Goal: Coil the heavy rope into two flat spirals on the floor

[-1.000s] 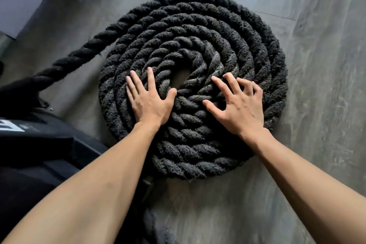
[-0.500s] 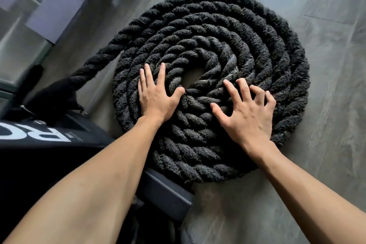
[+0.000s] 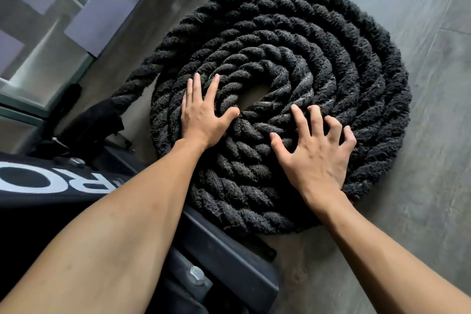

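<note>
1. rope [image 3: 331,41], thick black twisted fibre, lies on the grey wood-look floor [image 3: 420,211] wound into one flat spiral, about five or six turns, small open gap at the centre.
2. rope's loose tail leaves the spiral on its far-left side and runs down-left to a black wrapped end piece [image 3: 102,120] lying on the floor just left of the spiral.
3. left hand [image 3: 204,115] rests flat, palm down, on the inner turns left of the spiral's centre; fingers [image 3: 196,86] straight and slightly spread, thumb pointing toward the centre gap. not closed around anything.
4. right hand [image 3: 316,158] sits on the near-right turns of the spiral; fingers [image 3: 299,116] spread and bent like a claw, tips pressing on the rope. splayed wide, no strand wrapped in it.
5. both hands are apart from each other, one each side of the spiral's centre, both touching rope.
6. both forearms bare, coming in from the near edge of the spiral.
7. black metal frame base [image 3: 229,257] with a hex bolt [image 3: 196,275] lies at the near-left of the spiral; the spiral's near edge touches or overlaps it, cannot tell which.
8. black panel with white lettering [image 3: 51,181] sits left of the spiral, beyond the left forearm; letters only partly readable.
9. grey wall panels [image 3: 51,33] rise far-left of the spiral.
10. only one spiral is in view.
</note>
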